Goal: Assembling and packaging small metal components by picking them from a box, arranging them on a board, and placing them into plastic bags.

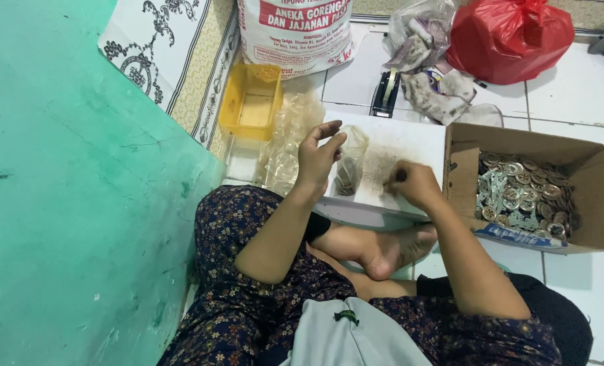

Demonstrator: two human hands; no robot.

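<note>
The small clear plastic bag [350,159], partly filled with dark round pieces, stands upright on the white flat board [410,146] that rests across my lap area, near the board's left side. My left hand [317,157] holds the bag at its upper edge, thumb and fingers pinched narrowly on the plastic at the mouth. My right hand [413,183] rests on the same board, to the right of the bag and apart from it, fingers curled in tight; something small and dark shows at the fingertips, but I cannot tell what it is or whether it is truly gripped.

Just right of the board sits an open brown cardboard box [596,176], touching the board's edge, holding a heap of round silver and bronze metal discs [522,193]. Left of the board lies a crumpled pile of clear plastic bags [285,139], and beyond that a shallow yellow plastic tray [251,102]. Beyond the board stand a black tape dispenser [385,93], a large white printed sack [295,30] and a red plastic bag [508,37]. I sit cross-legged on white floor tiles [579,91] beside a green wall [65,203].
</note>
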